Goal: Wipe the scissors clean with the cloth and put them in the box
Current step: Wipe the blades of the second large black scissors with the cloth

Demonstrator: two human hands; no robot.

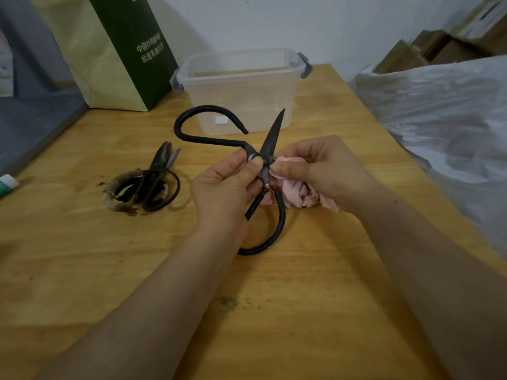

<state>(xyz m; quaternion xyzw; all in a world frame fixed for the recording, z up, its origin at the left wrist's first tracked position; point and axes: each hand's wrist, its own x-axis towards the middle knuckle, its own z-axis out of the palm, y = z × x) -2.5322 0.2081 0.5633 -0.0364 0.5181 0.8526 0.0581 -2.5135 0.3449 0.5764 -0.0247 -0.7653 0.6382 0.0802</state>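
A light wooden bench (274,311), marked by a dark smudge (229,303) near the front, is seen under soft, even light against a plain white wall (343,23). A tall paper bag (109,56), olive on one face and dark green with white Chinese lettering on the other, is stood at the bench's far left corner. A grey moulded surface (33,113) is seen beyond the left edge, where a white-and-green tube (8,183) is laid. At right, crumpled translucent plastic sheeting (444,111) is heaped beside the bench, with brown cardboard boxes (444,48) stacked behind.
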